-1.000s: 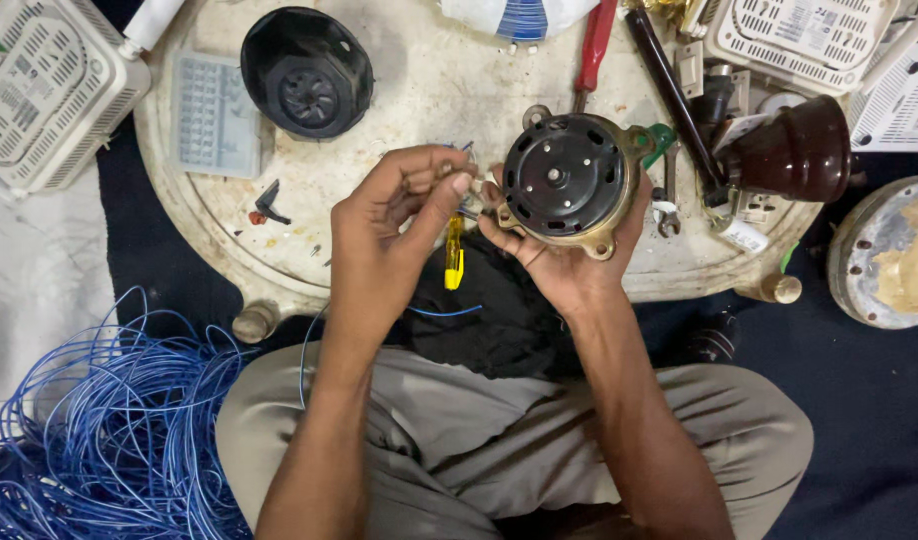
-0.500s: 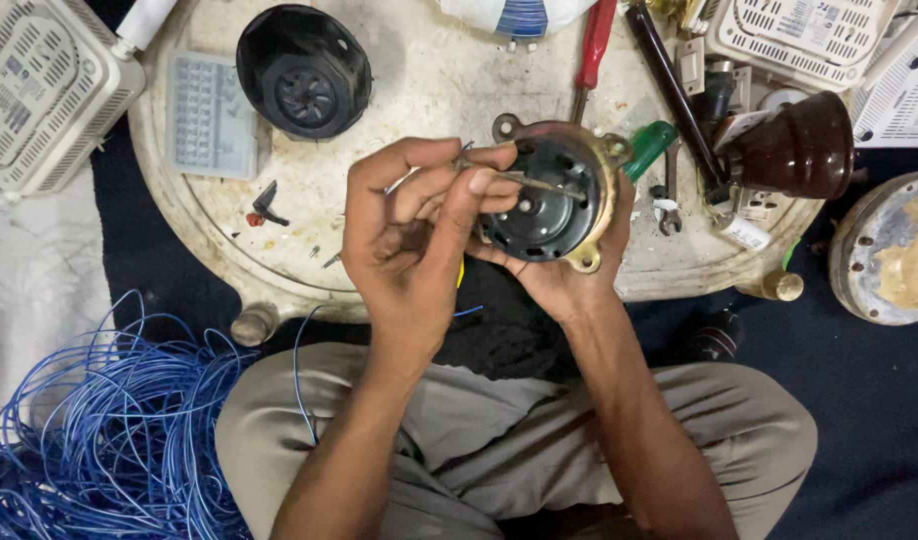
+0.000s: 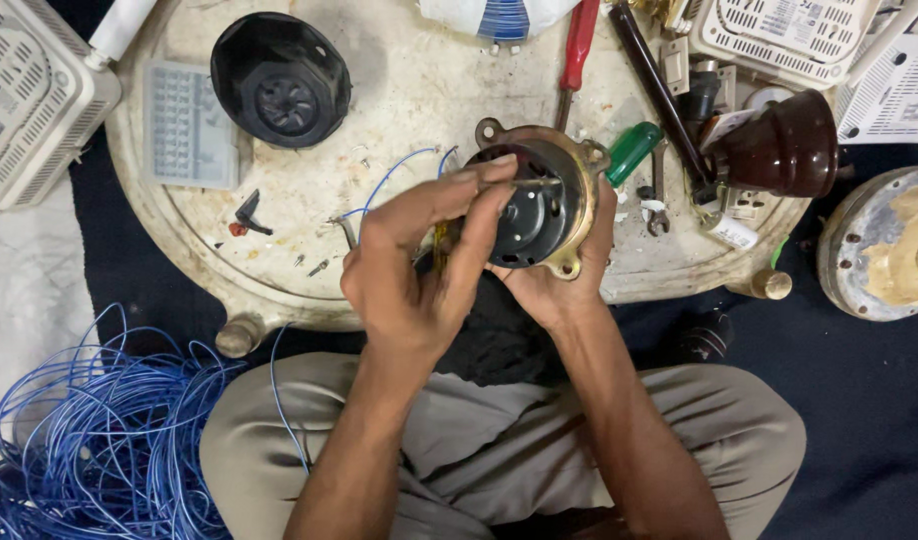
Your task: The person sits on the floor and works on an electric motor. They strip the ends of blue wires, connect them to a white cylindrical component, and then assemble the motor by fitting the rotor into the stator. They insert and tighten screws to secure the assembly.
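Note:
A round fan motor (image 3: 535,207) with a brass-coloured rim and a dark face is held tilted above the near edge of a worn white round table (image 3: 409,90). My right hand (image 3: 569,272) cups it from below and behind. My left hand (image 3: 419,262) is in front of the motor, its thumb and fingers pinched on a thin metal pin or screw (image 3: 535,183) at the motor's face. Thin blue wires (image 3: 389,182) run from the motor area across the table behind my left hand. A yellow-handled tool is mostly hidden under my left hand.
On the table lie a black round cap (image 3: 279,80), a clear ribbed plastic piece (image 3: 187,125), a red-handled screwdriver (image 3: 577,50), a green-handled tool (image 3: 631,150) and a brown housing (image 3: 779,145). White grilles sit at both upper corners. A blue wire coil (image 3: 89,450) lies lower left, a round metal plate (image 3: 884,245) at right.
The motor has tilted further up and its face turned more toward my left hand. My left hand has shifted right, its fingertips now pinching the pin at the motor's face.

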